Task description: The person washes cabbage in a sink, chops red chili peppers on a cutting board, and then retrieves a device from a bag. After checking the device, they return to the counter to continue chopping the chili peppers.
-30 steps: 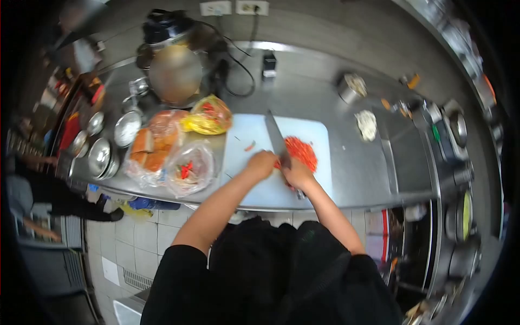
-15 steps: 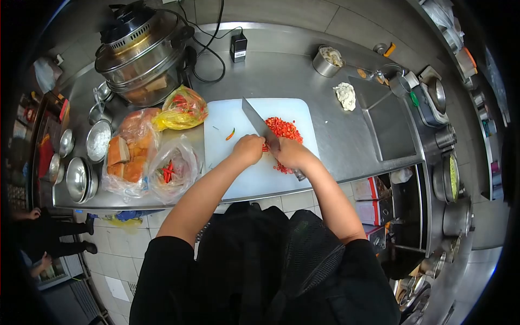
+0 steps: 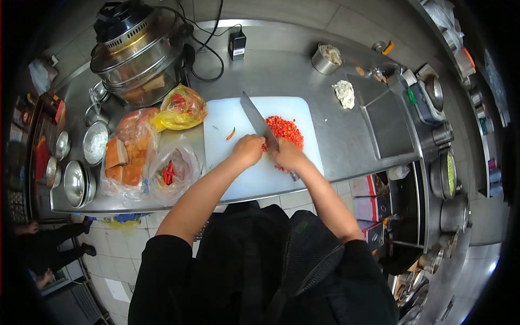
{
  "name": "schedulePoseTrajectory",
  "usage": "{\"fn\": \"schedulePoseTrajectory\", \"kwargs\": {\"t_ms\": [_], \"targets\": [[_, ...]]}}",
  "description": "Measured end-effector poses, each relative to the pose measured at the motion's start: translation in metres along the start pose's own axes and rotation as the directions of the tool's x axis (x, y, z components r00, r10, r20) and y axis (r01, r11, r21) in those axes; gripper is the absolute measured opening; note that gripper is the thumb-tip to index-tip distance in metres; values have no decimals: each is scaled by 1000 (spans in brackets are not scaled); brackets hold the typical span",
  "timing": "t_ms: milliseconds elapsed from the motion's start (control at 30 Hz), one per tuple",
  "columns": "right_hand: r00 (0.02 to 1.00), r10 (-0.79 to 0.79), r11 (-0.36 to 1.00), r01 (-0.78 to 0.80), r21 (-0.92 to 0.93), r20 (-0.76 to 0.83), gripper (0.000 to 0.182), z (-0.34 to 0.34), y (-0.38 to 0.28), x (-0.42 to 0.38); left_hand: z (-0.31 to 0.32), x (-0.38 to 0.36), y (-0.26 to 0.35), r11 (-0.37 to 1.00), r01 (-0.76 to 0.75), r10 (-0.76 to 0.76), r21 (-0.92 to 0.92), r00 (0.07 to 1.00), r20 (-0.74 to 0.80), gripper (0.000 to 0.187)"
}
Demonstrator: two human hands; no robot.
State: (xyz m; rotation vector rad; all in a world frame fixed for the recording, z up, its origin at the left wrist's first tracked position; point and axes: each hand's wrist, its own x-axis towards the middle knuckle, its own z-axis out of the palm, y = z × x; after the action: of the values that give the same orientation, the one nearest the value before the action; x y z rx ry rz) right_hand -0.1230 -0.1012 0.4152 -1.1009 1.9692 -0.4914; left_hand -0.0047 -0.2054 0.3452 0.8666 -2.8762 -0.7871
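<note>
The right hand [image 3: 290, 155] grips the knife [image 3: 258, 120], blade angled over the white cutting board [image 3: 252, 181] — chopped red chili [image 3: 286, 131] lies just beside it. The left hand [image 3: 249, 149] is curled near the blade — whether it pinches anything, I cannot tell.

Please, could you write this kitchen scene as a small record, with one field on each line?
left hand: beside the blade, red pieces near its fingertips
right hand: holds the large knife by its handle end
board: white, under the knife
on board: chopped red pile, right of the blade; small orange-green pepper, left of it
left of board: yellow bag, clear bag with red peppers
right of board: white lump, kind unclear; sink
</note>
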Motion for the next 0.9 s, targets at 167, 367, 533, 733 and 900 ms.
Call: {"fn": "schedulePoseTrajectory", "kwargs": {"t_ms": [167,367,533,733,900], "targets": [[994,37,990,-22,-141,104,26,-9,-15,-14,12,0,-10,999,-27,26,-20,999,-37,18],[999,-36,993,36,-110,-2,37,-8,-1,-4,11,2,-10,998,-11,9,-56,999,-32,15],[997,25,996,-32,-85,-77,38,14,5,-6,7,-3,-8,997,18,-18,-80,1000,-7,14],[997,29,995,-35,-91,-69,37,12,5,-5,10,-9,-9,997,30,-31,-67,999,-10,14],[998,18,997,-13,-77,60,30,-18,-17,-11,9,-4,-3,999,22,-23,-30,1000,-16,14]]}}
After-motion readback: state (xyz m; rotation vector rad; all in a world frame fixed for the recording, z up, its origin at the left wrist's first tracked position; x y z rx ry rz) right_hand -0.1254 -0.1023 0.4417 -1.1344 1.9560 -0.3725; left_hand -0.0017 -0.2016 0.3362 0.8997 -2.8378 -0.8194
